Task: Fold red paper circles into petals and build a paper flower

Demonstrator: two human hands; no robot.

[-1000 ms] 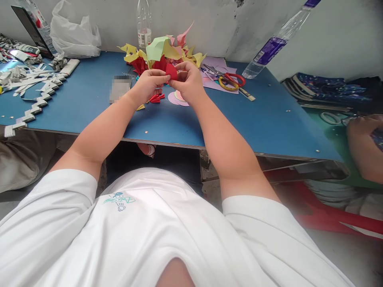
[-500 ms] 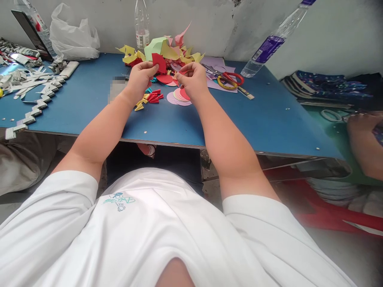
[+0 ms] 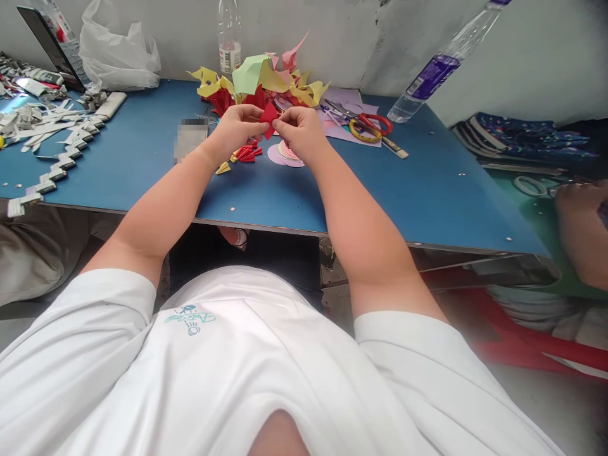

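- Pinching one red paper piece (image 3: 269, 119), your left hand (image 3: 237, 128) and right hand (image 3: 300, 128) work at upper centre of the frame.
- Apart half a second ago, they now meet, apparently sharing that piece.
- Red rolls (image 3: 247, 154) and discs (image 3: 278, 156) lie just below; scissors (image 3: 361, 119) rightward.

Hard to see by the blue table (image 3: 380, 196)
Over it, fingers (image 3: 290, 119) hide some red paper (image 3: 268, 116). To its right, another person's arm (image 3: 585, 237) is blurry and cut off at the edge.
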